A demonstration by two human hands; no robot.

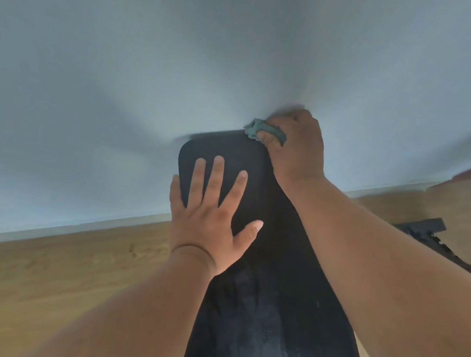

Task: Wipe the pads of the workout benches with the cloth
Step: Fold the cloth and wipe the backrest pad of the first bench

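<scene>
Black padded upholstery of a long workout bench pad (271, 286) is seen from above, its rounded far end reaching toward a pale blue-grey wall (155, 49). At that far end's right corner, a crumpled grey-green cloth (254, 128) is gripped by the right hand (295, 144), whose fingers are curled round it so that only a bunched edge of fabric shows beside the knuckles; the cloth is pressed against the pad's top rim. The left hand (211, 220) is laid flat on the pad's upper left part, its grip fully open, fingers straight and spread, thumb angled out to the right, nothing held. Both bare forearms are stretched forward from the lower frame. Streaks and a lighter sheen are visible on the pad's nearer surface. A wooden floor (54, 268) with a white skirting board (58, 233) is seen on either side, and a black metal frame part (429, 231) lies on the floor to the right, well apart from the pad.
</scene>
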